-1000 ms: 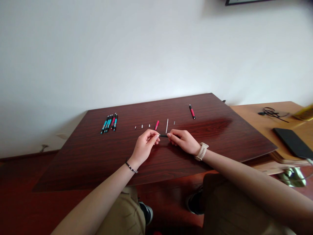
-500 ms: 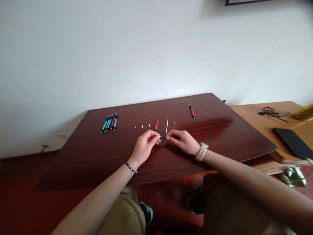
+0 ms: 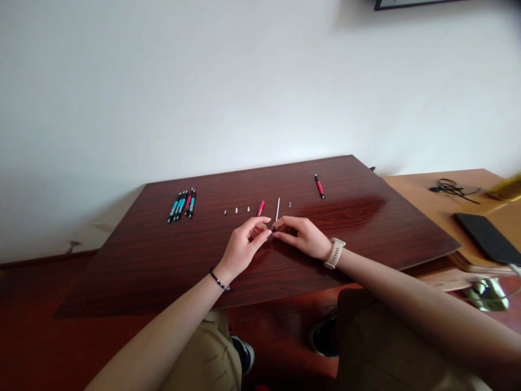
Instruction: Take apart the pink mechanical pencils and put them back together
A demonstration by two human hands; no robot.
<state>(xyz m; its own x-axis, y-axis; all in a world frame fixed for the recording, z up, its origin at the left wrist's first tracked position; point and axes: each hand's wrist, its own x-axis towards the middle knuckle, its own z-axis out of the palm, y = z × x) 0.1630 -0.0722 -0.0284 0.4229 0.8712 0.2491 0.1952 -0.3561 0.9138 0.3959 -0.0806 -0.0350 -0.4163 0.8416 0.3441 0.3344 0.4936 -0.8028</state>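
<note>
The right hand (image 3: 303,237) is pinching a small dark pen piece (image 3: 274,228) over the near middle of the table (image 3: 183,271). The left hand (image 3: 244,241) is curling in from the left, its tips right beside the piece; I cannot tell whether it is gripping it too. Just beyond, a pink tube (image 3: 261,207) and a white stick (image 3: 278,207) are lying apart, with three small parts (image 3: 236,210) lying to their left. A bunch of pens (image 3: 182,204) is resting farther left, and a pink-and-black pen (image 3: 319,187) is lying on the far right.
</note>
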